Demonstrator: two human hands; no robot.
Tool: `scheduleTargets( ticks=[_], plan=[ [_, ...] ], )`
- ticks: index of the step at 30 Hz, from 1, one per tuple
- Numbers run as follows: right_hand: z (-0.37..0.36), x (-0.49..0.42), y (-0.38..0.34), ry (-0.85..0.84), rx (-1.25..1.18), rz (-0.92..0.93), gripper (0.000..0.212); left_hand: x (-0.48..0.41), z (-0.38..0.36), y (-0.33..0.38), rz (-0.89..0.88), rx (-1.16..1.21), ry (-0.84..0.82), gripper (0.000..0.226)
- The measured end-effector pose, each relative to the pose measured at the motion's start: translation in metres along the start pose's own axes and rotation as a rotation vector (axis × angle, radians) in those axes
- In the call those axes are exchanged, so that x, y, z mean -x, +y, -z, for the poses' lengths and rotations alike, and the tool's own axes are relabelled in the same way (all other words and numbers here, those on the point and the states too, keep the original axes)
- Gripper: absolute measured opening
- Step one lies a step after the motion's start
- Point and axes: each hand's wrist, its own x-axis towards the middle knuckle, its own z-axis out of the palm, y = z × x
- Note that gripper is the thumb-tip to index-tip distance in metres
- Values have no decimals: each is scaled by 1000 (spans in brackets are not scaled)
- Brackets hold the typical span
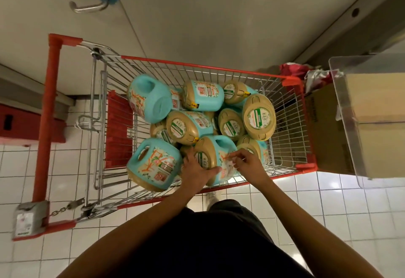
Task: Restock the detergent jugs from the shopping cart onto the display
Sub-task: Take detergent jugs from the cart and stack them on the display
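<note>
Both hands reach into the shopping cart (pixel 197 65) and meet on one teal jug (pixel 215 157) that lies on its side against the cart's near wall, its beige end turned toward the left hand. The left hand (pixel 197 171) clasps that beige end, with the fingers spread over it and the thumb stretched along the lower edge toward the other hand. The right hand (pixel 247 165) sits just to the right of it on the jug's label face, its fingers bent and their tips on the plastic; whether it truly grips cannot be told. Just left of the left hand lies a second jug (pixel 153 163), label up. Beyond both hands the other detergent jugs (pixel 190 124) are heaped in the basket, several showing round beige ends. Well to the right of the right hand, outside the cart, stand a cardboard box (pixel 324 128) and a clear plastic bin (pixel 341 102). Far left of the left hand runs the cart's red handle bar (pixel 47 124). A white tiled floor (pixel 328 201) lies below both arms.
</note>
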Motion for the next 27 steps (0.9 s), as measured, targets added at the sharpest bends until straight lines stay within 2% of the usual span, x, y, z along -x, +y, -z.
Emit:
scheduleTargets(
  ticks=[5, 8, 13, 16, 18, 24, 27],
  plan=[
    [7, -7, -5, 32, 39, 53, 14, -2, 1, -2, -18, 21, 19, 119],
    [10, -11, -12, 49, 25, 81, 15, -3, 6, 3, -56, 20, 26, 122],
    [9, -18, -24, 76, -29, 141, 12, -8, 43, 10, -130, 56, -29, 119],
    [7, -19, -35, 68, -38, 160, 25, -11, 83, 17, -111, 175, -140, 109],
    [7, -16, -45, 27, -46, 151, 33, -9, 112, 26, -125, 245, -244, 111],
    [6, 7, -78, -246, -406, 108, 51, 1, 170, 59, -169, 394, -417, 106],
    [1, 14, -85, -318, -564, 2, 86, 3, 179, 69, -163, 428, -483, 108]
  ],
)
